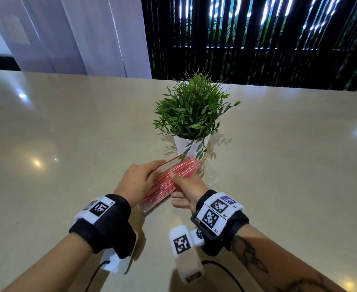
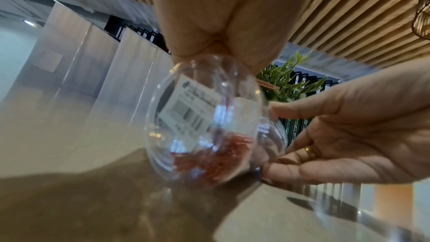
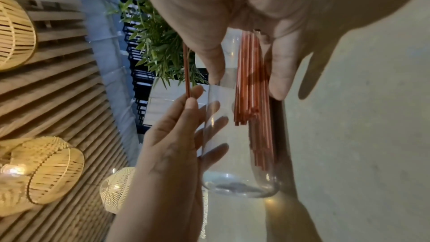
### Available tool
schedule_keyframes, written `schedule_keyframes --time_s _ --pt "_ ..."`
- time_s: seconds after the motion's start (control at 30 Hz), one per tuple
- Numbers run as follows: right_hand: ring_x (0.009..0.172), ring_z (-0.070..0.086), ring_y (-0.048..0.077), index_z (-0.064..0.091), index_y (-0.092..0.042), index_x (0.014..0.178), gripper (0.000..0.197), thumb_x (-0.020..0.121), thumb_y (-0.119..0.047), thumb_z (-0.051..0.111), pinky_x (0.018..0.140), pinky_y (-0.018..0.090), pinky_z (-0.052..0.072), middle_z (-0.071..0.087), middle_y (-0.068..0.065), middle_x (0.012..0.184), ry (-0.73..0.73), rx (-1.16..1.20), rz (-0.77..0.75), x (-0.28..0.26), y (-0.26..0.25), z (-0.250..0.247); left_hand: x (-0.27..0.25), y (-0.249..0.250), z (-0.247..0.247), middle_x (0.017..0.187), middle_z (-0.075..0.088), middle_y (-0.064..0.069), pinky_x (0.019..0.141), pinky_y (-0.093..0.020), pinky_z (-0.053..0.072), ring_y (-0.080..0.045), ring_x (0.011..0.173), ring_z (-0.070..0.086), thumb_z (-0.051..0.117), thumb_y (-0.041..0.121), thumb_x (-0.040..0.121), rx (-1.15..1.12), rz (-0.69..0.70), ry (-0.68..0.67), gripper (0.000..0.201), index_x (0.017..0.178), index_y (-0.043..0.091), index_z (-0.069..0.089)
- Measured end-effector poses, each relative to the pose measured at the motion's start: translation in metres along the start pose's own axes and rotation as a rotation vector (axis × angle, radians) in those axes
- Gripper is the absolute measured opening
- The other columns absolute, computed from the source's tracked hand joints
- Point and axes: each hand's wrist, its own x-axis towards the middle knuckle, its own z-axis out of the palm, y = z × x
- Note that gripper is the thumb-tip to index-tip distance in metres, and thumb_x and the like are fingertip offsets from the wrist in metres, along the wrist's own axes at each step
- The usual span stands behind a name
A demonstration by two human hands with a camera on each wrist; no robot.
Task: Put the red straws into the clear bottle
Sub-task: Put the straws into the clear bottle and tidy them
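Red straws (image 1: 169, 180) fill the clear bottle (image 1: 152, 202), tilted low over the surface (image 1: 68, 144), the right hand (image 1: 186, 189) curled round it. Right-wrist view: the left hand (image 3: 172, 146) pinches one loose straw (image 3: 186, 73) beside the bottle; next it wants aiming at the mouth.

left hand (image 1: 136, 181) pinching, right hand (image 1: 187, 191) curled

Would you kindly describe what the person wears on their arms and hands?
Both forearms are bare, no sleeves. Each wrist has a black strap carrying white blocks printed with black square-code markers; thin black cables trail off. The right forearm shows a dark tattoo; the right hand wears a gold ring.
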Motion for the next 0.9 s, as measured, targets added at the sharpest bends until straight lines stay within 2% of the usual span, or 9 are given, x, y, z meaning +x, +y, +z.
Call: schedule_keyframes --time_s 0.13,0.3,0.37,0.5,0.6,0.7,0.73,0.83,0.9 --pt "0.069 0.057 0.013 0.051 -0.017 0.114 0.035 0.083 -0.029 0.062 0.044 0.019 0.055 0.063 0.001 0.086 -0.031 0.048 -0.034 -0.010 0.000 -0.006 -0.007 0.004 -0.003 0.112 0.069 -0.012 0.065 -0.015 0.039 -0.022 0.087 0.064 0.041 0.019 0.094 -0.097 0.004 0.041 0.033 0.124 0.019 0.054" --pt "0.096 0.065 0.024 0.039 -0.020 0.126 0.060 0.075 -0.030 0.070 0.053 0.029 0.055 0.066 0.010 0.113 0.030 0.049 -0.099 -0.027 -0.001 -0.021 -0.013 0.022 -0.008 0.114 0.068 -0.008 0.060 0.006 0.036 -0.002 0.072 0.056 0.040 0.021 0.094 -0.144 0.060 0.030 0.033 0.123 0.018 0.054" --pt "0.098 0.065 0.023 0.036 -0.018 0.127 0.062 0.076 -0.029 0.070 0.059 0.031 0.055 0.064 0.008 0.115 0.028 0.039 -0.144 -0.039 -0.005 -0.030 -0.015 0.033 -0.011 0.110 0.068 -0.001 0.058 0.005 0.036 0.007 0.065 0.056 0.040 0.021 0.094 -0.165 0.100 0.013 0.033 0.124 0.020 0.054" --pt "0.094 0.062 0.017 0.028 -0.019 0.125 0.062 0.078 -0.029 0.067 0.068 0.029 0.049 0.058 0.005 0.116 0.075 -0.029 -0.290 -0.068 -0.019 -0.049 -0.018 0.060 -0.015 0.085 0.062 0.011 0.055 0.002 0.035 0.022 0.058 0.052 0.041 0.018 0.093 -0.236 0.180 0.027 0.031 0.120 0.017 0.057" --pt "0.094 0.062 0.017 0.031 -0.016 0.120 0.053 0.080 -0.025 0.064 0.068 0.022 0.050 0.059 0.006 0.111 0.144 -0.083 -0.429 -0.084 -0.033 -0.065 -0.014 0.079 -0.015 0.073 0.057 0.021 0.055 -0.002 0.038 0.014 0.062 0.057 0.041 0.020 0.093 -0.323 0.204 0.037 0.030 0.115 0.019 0.060" --pt "0.092 0.059 0.010 0.036 -0.020 0.120 0.050 0.079 -0.020 0.064 0.057 0.015 0.049 0.055 -0.004 0.103 0.156 -0.038 -0.509 -0.098 -0.049 -0.080 -0.010 0.099 -0.011 0.085 0.067 0.013 0.068 -0.026 0.052 -0.013 0.083 0.066 0.041 0.028 0.092 -0.446 0.199 0.023 0.027 0.110 0.038 0.058" --pt "0.093 0.059 0.011 0.039 -0.021 0.121 0.050 0.079 -0.020 0.065 0.059 0.017 0.047 0.055 -0.006 0.101 0.161 -0.033 -0.529 -0.101 -0.055 -0.085 -0.009 0.105 -0.010 0.088 0.067 0.013 0.070 -0.031 0.053 -0.014 0.087 0.065 0.041 0.028 0.092 -0.493 0.195 0.030 0.026 0.106 0.043 0.056" --pt "0.100 0.057 0.016 0.041 -0.028 0.119 0.046 0.080 -0.023 0.064 0.067 0.023 0.045 0.055 -0.006 0.105 0.173 -0.055 -0.605 -0.109 -0.071 -0.100 -0.002 0.130 -0.009 0.092 0.065 0.016 0.068 -0.011 0.048 0.007 0.083 0.062 0.039 0.024 0.093 -0.708 0.190 0.057 0.023 0.095 0.038 0.057" --pt "0.102 0.056 0.015 0.038 -0.033 0.117 0.045 0.081 -0.025 0.063 0.076 0.029 0.047 0.055 -0.009 0.106 0.189 -0.096 -0.660 -0.113 -0.080 -0.109 0.002 0.144 -0.007 0.094 0.065 0.006 0.066 -0.004 0.045 0.007 0.084 0.062 0.036 0.020 0.094 -0.831 0.179 0.050 0.023 0.091 0.026 0.058"
